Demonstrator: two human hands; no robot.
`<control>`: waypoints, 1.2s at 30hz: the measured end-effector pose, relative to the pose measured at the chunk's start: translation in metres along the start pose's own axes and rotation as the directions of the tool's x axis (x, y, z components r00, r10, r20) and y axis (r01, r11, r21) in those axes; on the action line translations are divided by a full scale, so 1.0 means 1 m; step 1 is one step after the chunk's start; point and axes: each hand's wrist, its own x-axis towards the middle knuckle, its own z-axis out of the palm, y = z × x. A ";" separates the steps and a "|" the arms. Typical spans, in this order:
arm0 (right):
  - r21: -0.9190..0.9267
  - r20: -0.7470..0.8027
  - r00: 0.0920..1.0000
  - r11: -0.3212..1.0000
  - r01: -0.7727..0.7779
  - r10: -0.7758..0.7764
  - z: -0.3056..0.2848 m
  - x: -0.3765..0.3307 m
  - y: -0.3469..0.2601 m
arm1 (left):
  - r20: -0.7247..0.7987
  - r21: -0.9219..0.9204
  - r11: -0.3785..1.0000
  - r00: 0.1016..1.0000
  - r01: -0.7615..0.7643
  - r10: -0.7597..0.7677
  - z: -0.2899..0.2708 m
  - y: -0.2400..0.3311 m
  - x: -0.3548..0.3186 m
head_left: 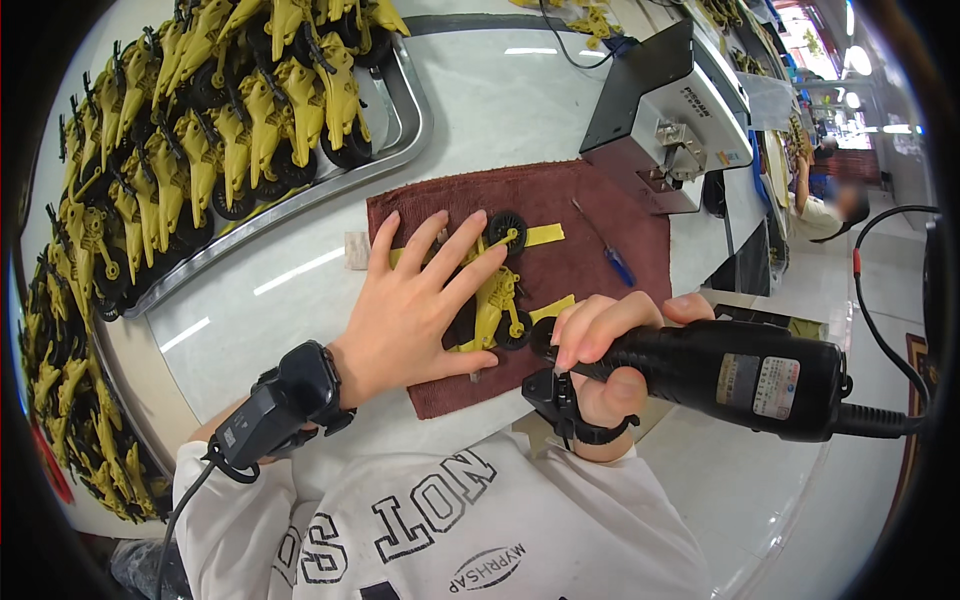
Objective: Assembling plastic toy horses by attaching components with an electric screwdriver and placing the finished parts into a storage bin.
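On a brown cloth (620,210) lies a yellow toy motorcycle body (492,305) with black wheels. My left hand (410,315) rests over it, fingers spread and stretched out, the thumb beside its near end. One black wheel (508,229) shows past my fingertips, with a flat yellow strip (545,235) beside it. My palm and fingers hide part of the toy. My right hand (600,335) is closed around a black corded electric screwdriver (715,370), which lies sideways with its front end near the toy's lower wheel; its tip is hard to make out.
A hand screwdriver with a blue handle (619,267) lies on the cloth. At the left, a metal tray (415,120) carries many yellow toy motorcycles (235,150). A grey-and-black box device (655,125) stands behind the cloth. The tool's cord (880,418) runs right. Another person (825,210) sits far right.
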 end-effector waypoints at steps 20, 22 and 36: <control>0.048 -0.576 0.815 0.993 0.110 -0.063 0.031 0.016 -0.047 | -0.198 0.074 0.995 0.977 -0.063 0.077 0.007 0.014 -0.015; 0.079 -0.542 0.837 0.988 0.133 -0.070 0.026 0.015 -0.047 | -0.203 0.085 0.992 0.974 -0.089 0.105 -0.006 0.016 -0.012; 0.017 -0.731 0.682 1.000 0.005 0.009 -0.025 -0.001 -0.040 | -0.969 -0.099 0.115 -0.069 0.988 -0.235 -0.171 0.013 -0.306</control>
